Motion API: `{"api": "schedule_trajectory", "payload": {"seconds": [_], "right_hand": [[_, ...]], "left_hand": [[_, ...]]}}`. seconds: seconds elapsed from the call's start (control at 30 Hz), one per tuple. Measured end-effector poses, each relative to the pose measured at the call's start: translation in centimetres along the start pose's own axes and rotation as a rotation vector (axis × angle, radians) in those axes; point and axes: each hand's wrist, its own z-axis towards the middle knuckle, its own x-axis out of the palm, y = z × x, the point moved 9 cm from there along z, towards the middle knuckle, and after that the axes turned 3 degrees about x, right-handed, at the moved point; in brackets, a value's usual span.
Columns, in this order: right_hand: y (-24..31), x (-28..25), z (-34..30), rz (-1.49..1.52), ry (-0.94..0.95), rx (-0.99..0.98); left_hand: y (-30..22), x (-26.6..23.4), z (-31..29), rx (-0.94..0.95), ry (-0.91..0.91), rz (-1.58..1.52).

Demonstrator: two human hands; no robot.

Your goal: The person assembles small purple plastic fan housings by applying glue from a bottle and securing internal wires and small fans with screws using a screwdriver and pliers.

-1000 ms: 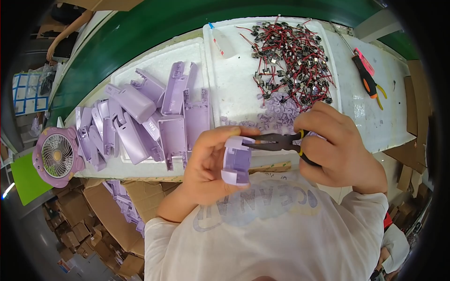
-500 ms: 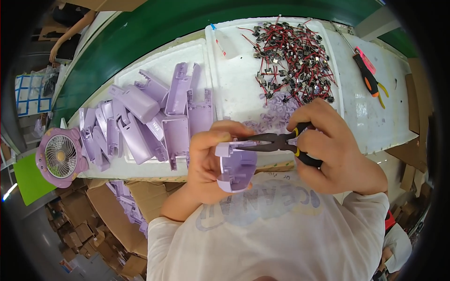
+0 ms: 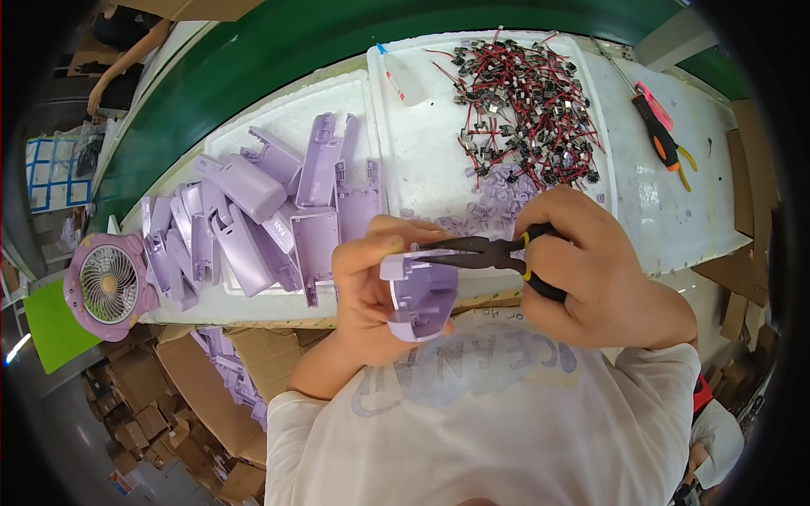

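My left hand (image 3: 364, 282) is closed around a hollow lilac plastic housing (image 3: 426, 304), its open side toward me. Black long-nose pliers (image 3: 472, 253) with yellow-and-black handles are gripped in my right hand (image 3: 582, 278). Their jaws lie at the housing's upper rim, close to my left thumb; what the tips touch is too small to tell. Beyond my hands, small lilac plastic pieces (image 3: 498, 198) are scattered on a white foam tray (image 3: 413, 139). A heap of small black-and-metal parts with red and black wires (image 3: 531, 110) covers the tray's far right.
More lilac housings (image 3: 245, 190) are piled on the left tray. A purple round fan (image 3: 111, 278) stands at the far left. On the right lie a screwdriver (image 3: 654, 126) and yellow-handled pliers (image 3: 688, 169). An open cardboard box (image 3: 202, 379) with lilac parts sits below the table edge.
The pliers' jaws have come closer together, with the handles squeezed in my right hand. The housing and both hands have shifted slightly left.
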Motion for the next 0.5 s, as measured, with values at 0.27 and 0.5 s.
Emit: {"api": "schedule_trajectory", "payload": {"seconds": [0.27, 0.5], "right_hand": [[-0.3, -0.2, -0.3, -0.069, -0.063, 0.001], [-5.0, -1.9, -2.0, 0.291, -0.102, 0.214]], "left_hand": [[0.7, -0.3, -0.1, -0.09, -0.043, 0.012], [2.2, -0.8, -0.7, -0.325, -0.302, -0.239]]}}
